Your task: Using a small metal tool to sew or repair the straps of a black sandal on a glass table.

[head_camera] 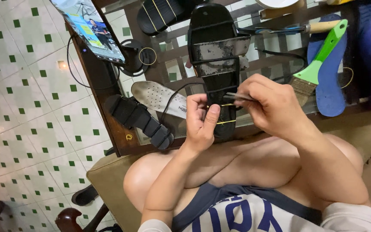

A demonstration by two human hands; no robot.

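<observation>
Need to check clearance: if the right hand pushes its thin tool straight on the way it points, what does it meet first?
Probably the left hand: the thin dark tool in the right hand points left across the black sandal toward its fingers, though depth is unclear.

Person seen from above: bare forearms, both knees bare. Left hand (200, 122) & right hand (268, 103) w/o gloves, rings or watch. Dark navy shorts w/ big white block letters. Pale sleeve edges at bottom of view.

Black sandal (218, 56), centre frame, lies lengthwise on the slatted table, heel toward the viewer; grey glue-smeared straps; yellow rubber bands (226, 122) apparently around the heel end.
</observation>
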